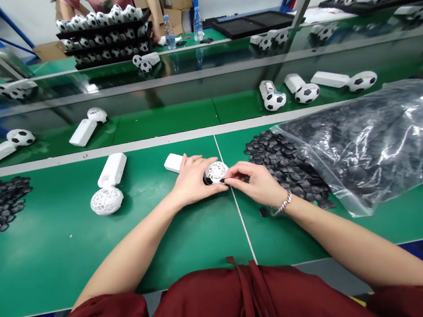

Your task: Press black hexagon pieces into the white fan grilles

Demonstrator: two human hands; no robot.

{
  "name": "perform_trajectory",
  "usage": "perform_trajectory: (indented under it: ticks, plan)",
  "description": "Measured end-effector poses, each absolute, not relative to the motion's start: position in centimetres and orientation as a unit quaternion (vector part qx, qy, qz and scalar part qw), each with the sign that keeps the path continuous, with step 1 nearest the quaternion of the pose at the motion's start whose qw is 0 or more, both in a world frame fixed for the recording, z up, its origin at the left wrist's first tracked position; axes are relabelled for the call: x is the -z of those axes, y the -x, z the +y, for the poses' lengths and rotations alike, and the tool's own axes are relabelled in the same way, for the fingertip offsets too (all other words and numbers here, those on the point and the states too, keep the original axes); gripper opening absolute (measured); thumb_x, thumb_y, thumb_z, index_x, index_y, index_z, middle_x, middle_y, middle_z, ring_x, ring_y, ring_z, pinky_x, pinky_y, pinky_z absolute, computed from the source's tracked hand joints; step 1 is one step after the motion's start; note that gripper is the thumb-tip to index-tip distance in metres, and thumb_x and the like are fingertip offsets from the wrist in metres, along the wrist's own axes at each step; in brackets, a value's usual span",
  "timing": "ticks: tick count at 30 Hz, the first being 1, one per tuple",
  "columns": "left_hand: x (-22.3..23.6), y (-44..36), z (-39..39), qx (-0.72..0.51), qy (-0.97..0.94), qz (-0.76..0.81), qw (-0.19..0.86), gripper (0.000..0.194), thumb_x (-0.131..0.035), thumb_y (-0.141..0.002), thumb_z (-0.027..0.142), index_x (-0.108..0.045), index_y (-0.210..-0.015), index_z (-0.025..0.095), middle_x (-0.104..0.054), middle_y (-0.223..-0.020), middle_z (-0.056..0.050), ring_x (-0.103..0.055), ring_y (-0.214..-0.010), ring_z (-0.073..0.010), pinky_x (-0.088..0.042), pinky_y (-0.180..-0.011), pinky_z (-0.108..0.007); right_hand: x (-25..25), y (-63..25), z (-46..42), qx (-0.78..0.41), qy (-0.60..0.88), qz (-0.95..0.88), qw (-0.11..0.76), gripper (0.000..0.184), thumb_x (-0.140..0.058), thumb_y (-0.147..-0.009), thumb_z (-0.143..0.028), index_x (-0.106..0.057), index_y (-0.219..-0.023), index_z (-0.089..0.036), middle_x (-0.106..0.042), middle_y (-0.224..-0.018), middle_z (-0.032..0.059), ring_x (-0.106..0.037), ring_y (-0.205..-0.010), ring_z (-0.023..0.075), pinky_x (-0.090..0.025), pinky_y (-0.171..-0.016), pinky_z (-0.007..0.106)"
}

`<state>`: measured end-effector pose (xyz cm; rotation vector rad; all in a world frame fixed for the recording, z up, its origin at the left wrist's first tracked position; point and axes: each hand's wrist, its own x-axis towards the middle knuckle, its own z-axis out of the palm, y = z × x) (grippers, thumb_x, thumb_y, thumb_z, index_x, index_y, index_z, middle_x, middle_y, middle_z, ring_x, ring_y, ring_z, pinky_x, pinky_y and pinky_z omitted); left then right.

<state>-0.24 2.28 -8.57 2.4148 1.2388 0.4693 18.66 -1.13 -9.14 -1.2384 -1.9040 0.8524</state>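
Step in hand, as judged from this view: fitting black patches to the white lattice of the ball (217, 170). The ball is located on the bench (162, 254), just left of the white line (239, 212), between the two hands. The left hand (195, 179) is the holding hand: its fingers are clamped on the ball, thumb along the near side and the others over the far side. The handle (173, 162) projects beyond the left hand; its joint with the ball is hidden. The right hand (253, 180) is the fitting hand: thumb and forefinger are drawn together at the near right edge of the ball, against a dark patch (222, 180). Whether the tips grip the patch or only press it cannot be told. Much of the visible lattice is white, so the fitting is judged incomplete. The next move calls for keeping the ball steady, seating the patch flush in its opening, and then turning the ball to present an open cell. Spare patches lie in the pile (289, 168) beside the right wrist, next to the bag (384, 129). A second unit (108, 200), its lattice white, lies left of the left hand.
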Motion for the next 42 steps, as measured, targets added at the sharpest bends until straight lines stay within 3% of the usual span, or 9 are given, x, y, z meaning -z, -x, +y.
perform_trajectory:
  ticks: [4, 13, 19, 28, 36, 39, 42]
  plan:
    - [8.5, 0.0, 2.2, -0.182, -0.852, 0.451, 0.194, 0.061, -0.062, -0.068, 0.054, -0.051, -0.118, 0.022, -0.059, -0.113, -0.004, -0.040, -0.116, -0.0280, -0.010, -0.106, -0.054, 9.6, -18.7, -0.5, -0.342, 0.487, -0.717, 0.363, 0.010, -0.061, -0.074, -0.027, -0.061, -0.072, -0.017, -0.058, -0.072, 0.0009, -0.051, -0.062, 0.0118, -0.042, -0.058, 0.025]
    - [8.4, 0.1, 2.4, -0.194, -0.828, 0.474, 0.229, 0.062, -0.073, -0.059, 0.045, -0.056, -0.114, 0.022, -0.060, -0.103, -0.006, -0.047, -0.108, -0.0232, -0.010, -0.107, -0.051, 9.9, -18.1, 0.3, -0.464, 0.475, -0.657, 0.358, 0.018, -0.066, -0.066, -0.027, -0.051, -0.067, -0.017, -0.054, -0.066, -0.0016, -0.050, -0.061, 0.0114, -0.043, -0.059, 0.026]
    - [8.6, -0.1, 2.6, -0.186, -0.834, 0.472, 0.217, 0.066, -0.070, -0.058, 0.054, -0.056, -0.114, 0.022, -0.061, -0.102, -0.006, -0.047, -0.108, -0.0242, -0.012, -0.107, -0.050, 10.5, -18.6, 0.0, -0.470, 0.458, -0.652, 0.380, 0.014, -0.063, -0.070, -0.028, -0.054, -0.074, -0.017, -0.053, -0.071, -0.0010, -0.050, -0.067, 0.0120, -0.044, -0.066, 0.028]
    - [8.2, -0.4, 2.6, -0.178, -0.829, 0.484, 0.218, 0.062, -0.069, -0.059, 0.053, -0.057, -0.112, 0.023, -0.061, -0.101, -0.004, -0.047, -0.107, -0.0244, -0.014, -0.107, -0.050, 10.3, -18.6, 0.1, -0.509, 0.465, -0.620, 0.375, 0.017, -0.064, -0.069, -0.029, -0.054, -0.074, -0.017, -0.054, -0.070, -0.0016, -0.050, -0.065, 0.0114, -0.044, -0.065, 0.028]
    - [8.6, -0.4, 2.4, -0.190, -0.827, 0.487, 0.205, 0.057, -0.070, -0.061, 0.047, -0.056, -0.112, 0.024, -0.061, -0.101, -0.003, -0.047, -0.106, -0.0233, -0.014, -0.107, -0.048, 9.8, -19.4, 1.0, -0.462, 0.479, -0.647, 0.371, 0.019, -0.065, -0.068, -0.031, -0.053, -0.074, -0.017, -0.056, -0.071, -0.0005, -0.053, -0.064, 0.0122, -0.045, -0.063, 0.028]
    - [8.7, -0.2, 2.3, -0.181, -0.844, 0.464, 0.197, 0.066, -0.068, -0.060, 0.055, -0.053, -0.115, 0.023, -0.060, -0.107, -0.005, -0.045, -0.109, -0.0255, -0.010, -0.107, -0.051, 8.9, -21.6, 1.2, -0.368, 0.517, -0.681, 0.365, 0.015, -0.060, -0.073, -0.032, -0.057, -0.075, -0.017, -0.060, -0.072, 0.0013, -0.054, -0.066, 0.0133, -0.044, -0.062, 0.027]
    - [8.3, -0.1, 2.2, -0.167, -0.855, 0.455, 0.182, 0.066, -0.066, -0.061, 0.057, -0.052, -0.116, 0.022, -0.059, -0.111, -0.006, -0.039, -0.115, -0.0296, -0.005, -0.107, -0.055, 8.3, -23.5, 0.8, -0.244, 0.559, -0.737, 0.290, 0.007, -0.059, -0.075, -0.025, -0.062, -0.073, -0.018, -0.063, -0.074, 0.0015, -0.055, -0.066, 0.0139, -0.044, -0.064, 0.027]
